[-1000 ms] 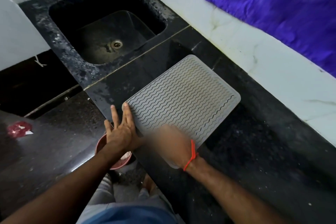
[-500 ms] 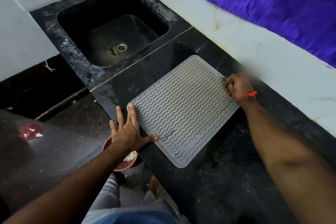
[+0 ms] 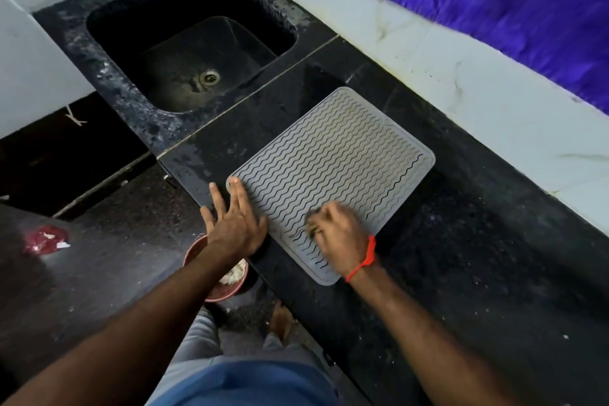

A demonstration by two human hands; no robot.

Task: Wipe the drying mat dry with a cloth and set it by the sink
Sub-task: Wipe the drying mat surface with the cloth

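On black counter (image 3: 478, 273): grey drying mat (image 3: 333, 168); left hand (image 3: 235, 224) flat, fingers spread, pinning its corner; right hand (image 3: 339, 236) clenched around cloth (image 3: 312, 228).

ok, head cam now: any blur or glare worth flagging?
Head view: right hand motion-smeared, cloth under it barely readable; left hand and mat ridges sharp; soft sheen on the wet counter near the sink; wide-angle bend at the edges.

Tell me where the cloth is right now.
The cloth is bunched in the right hand, pressed on the near part of the grey drying mat, to the right of the flat left hand.
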